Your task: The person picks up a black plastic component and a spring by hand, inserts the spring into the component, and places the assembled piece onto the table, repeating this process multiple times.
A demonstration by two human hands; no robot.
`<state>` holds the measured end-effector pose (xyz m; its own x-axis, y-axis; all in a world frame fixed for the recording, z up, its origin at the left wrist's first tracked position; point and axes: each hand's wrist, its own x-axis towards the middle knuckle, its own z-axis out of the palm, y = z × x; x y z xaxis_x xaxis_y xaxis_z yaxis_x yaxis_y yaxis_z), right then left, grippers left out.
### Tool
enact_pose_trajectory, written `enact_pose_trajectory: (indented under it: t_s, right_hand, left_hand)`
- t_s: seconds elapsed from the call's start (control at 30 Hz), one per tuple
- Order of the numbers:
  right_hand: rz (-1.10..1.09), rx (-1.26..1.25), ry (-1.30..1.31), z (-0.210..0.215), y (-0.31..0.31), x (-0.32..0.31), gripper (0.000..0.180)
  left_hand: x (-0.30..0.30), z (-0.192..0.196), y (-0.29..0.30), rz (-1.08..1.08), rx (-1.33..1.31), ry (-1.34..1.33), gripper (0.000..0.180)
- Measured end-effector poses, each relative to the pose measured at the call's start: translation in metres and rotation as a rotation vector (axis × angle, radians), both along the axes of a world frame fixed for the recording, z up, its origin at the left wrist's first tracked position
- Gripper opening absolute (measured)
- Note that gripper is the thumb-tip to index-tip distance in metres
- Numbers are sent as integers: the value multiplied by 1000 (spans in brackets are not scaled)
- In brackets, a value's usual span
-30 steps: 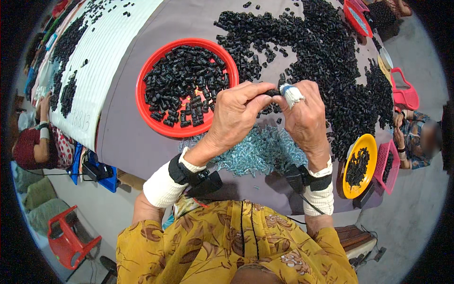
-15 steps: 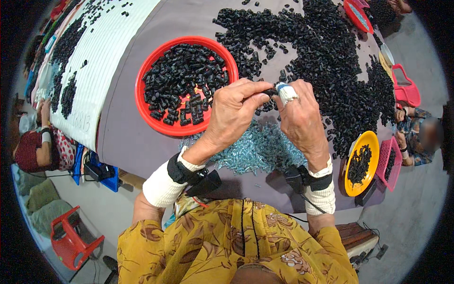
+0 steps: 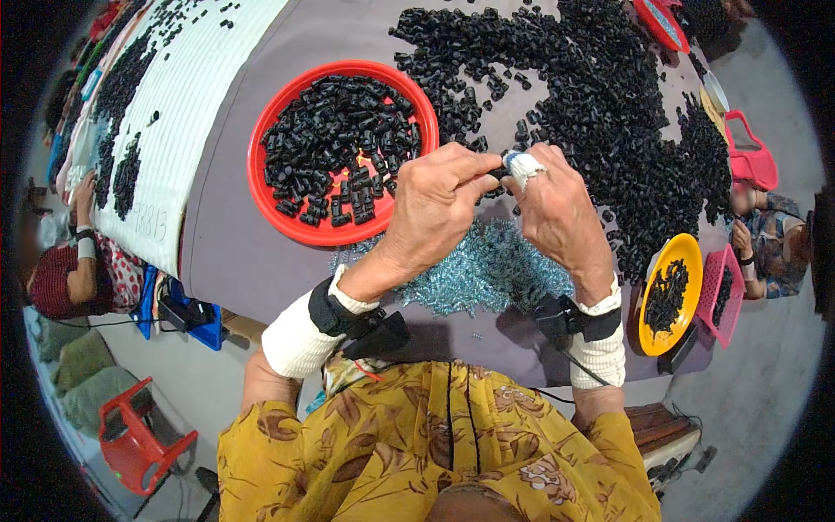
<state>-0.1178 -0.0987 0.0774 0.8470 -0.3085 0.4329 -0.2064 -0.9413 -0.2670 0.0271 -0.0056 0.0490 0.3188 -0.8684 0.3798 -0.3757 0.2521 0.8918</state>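
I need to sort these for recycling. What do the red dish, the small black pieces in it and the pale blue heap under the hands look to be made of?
Red dish: probably moulded plastic, from its even bright colour and smooth glossy rim. Black pieces: likely hard plastic, small, uniform, slightly shiny. Pale blue heap: glinting like metal or clear plastic; too small to tell which.

— Open worktop (image 3: pixel 261 261) left of the red tray (image 3: pixel 261 187), bare down to the near edge.
— Ahead and right?
— Blocked by the black parts heap (image 3: pixel 609 96); underneath, by the clear blue pile (image 3: pixel 487 274).
— Far right?
— Crowded by a yellow dish (image 3: pixel 687 261) and pink basket (image 3: pixel 709 296).
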Motion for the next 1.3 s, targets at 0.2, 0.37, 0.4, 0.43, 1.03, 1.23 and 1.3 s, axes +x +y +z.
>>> enact_pose_trajectory:
  t_s: [0.2, 0.37, 0.4, 0.43, 1.03, 1.23, 1.3]
  right_hand:
    - [-12, 76, -30, 3, -5, 1, 14]
    - [-119, -171, -20, 10, 1, 4, 25]
    - [-124, -172, -19, 8, 1, 5, 25]
    - [-134, -176, -21, 5, 1, 6, 26]
    - [-40, 19, -147, -12, -5, 5, 25]
    - [3, 74, -206, -17, -6, 5, 25]
    - [35, 62, -152, -18, -6, 5, 29]
  left_hand:
    - [2, 5, 0, -114, 260, 528, 19]
    - [1, -1, -3, -153, 314, 872, 23]
    - [0, 0, -4, -158, 316, 872, 23]
    - [-3, 1, -5, -170, 320, 871, 24]
    - [2, -7, 1, -314, 424, 988, 21]
    - [1, -5, 2, -340, 452, 1004, 25]
    - [1, -3, 2, -371, 475, 967, 26]
